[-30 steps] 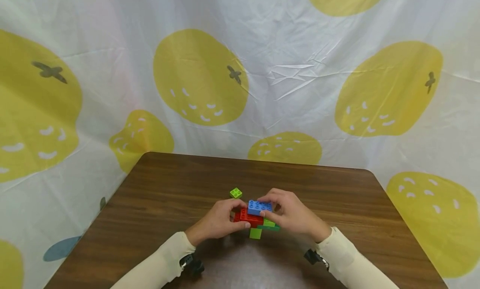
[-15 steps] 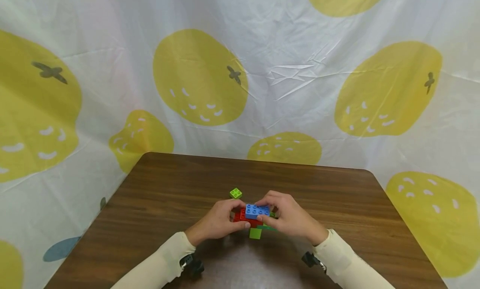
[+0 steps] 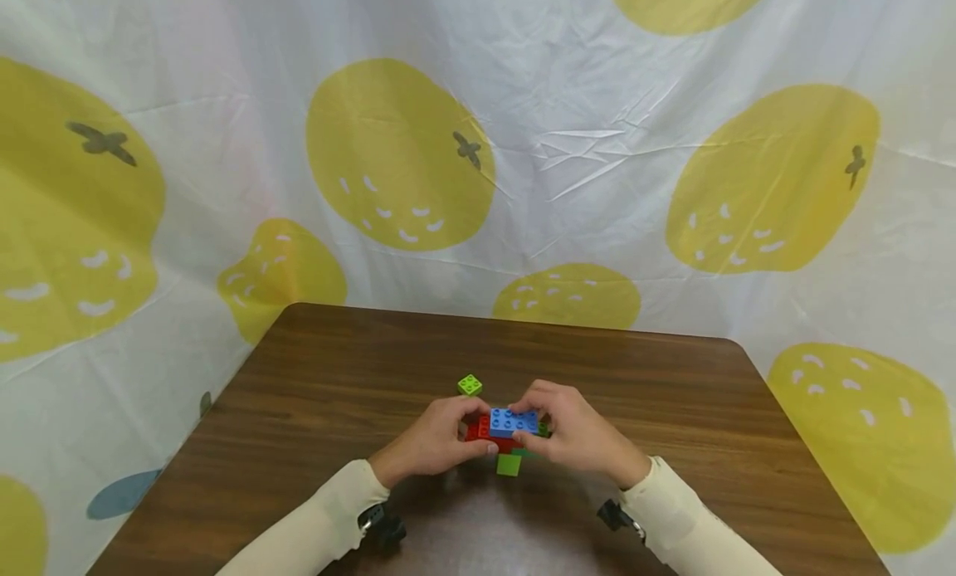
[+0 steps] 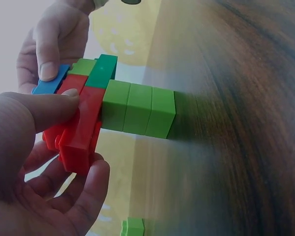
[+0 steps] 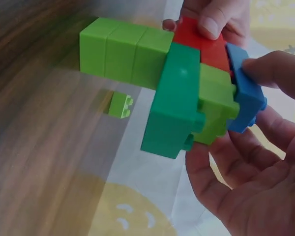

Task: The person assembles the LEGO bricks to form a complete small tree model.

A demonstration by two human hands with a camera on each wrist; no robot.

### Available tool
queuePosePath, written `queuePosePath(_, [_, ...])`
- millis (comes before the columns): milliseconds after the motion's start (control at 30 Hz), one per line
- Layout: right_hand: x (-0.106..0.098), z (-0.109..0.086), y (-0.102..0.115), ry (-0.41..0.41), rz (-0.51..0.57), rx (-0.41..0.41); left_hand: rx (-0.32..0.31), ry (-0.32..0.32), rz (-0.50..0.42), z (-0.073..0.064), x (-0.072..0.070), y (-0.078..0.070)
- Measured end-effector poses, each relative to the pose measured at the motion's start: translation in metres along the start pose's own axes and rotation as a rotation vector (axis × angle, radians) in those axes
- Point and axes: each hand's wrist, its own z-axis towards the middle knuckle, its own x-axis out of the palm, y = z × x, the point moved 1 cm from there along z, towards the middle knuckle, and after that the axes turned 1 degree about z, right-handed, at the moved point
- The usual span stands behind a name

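A stack of toy building bricks stands on the table between both hands. Three light green bricks [image 4: 138, 109] form its lower column. Above them sit red bricks [image 4: 86, 118] on the left side and a dark green brick [image 5: 174, 103] on the right, with a light green brick [image 5: 214, 93] on top of the dark green one. My left hand [image 3: 436, 437] grips the red bricks between thumb and fingers. From the right, my right hand [image 3: 578, 431] pinches a blue eight-stud-style brick [image 3: 511, 423] by its long sides, over the upper red brick. In the right wrist view a narrow gap shows beneath the blue brick.
A loose light green brick [image 3: 470, 385] with studs up lies on the table behind the left hand. The dark wooden table [image 3: 358, 352] has rounded far corners. A white curtain [image 3: 568, 186] with yellow fruit prints hangs behind it.
My right hand has brought the blue brick left and down over the red one, covering more of the stack. The left hand has kept its hold and place.
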Motion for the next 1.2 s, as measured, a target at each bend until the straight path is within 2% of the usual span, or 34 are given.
queuePosePath(133, [-0.001,0.002,0.003,0.023,-0.029,-0.010,-0.005,-0.001,0.013,-0.001,0.000,0.001])
queuePosePath(300, [-0.004,0.006,0.007,0.034,-0.119,-0.021,-0.002,-0.004,0.009,-0.001,-0.002,0.002])
queuePosePath(533, [-0.004,0.013,0.013,0.085,-0.207,-0.002,-0.010,-0.002,0.022,-0.002,-0.005,0.001])
queuePosePath(733, [-0.003,0.012,0.010,0.077,-0.168,0.054,-0.019,0.002,0.025,-0.001,-0.007,0.000])
queuePosePath(933, [0.002,0.004,0.001,0.046,-0.102,0.108,-0.025,0.013,0.021,-0.001,-0.005,0.000])
queuePosePath(1067, [0.004,-0.002,-0.004,0.025,-0.086,0.094,-0.020,0.009,0.020,0.000,-0.002,-0.001])
queuePosePath(1200, [0.005,-0.007,-0.008,0.008,-0.074,0.039,-0.007,0.014,0.028,-0.001,0.000,0.000])
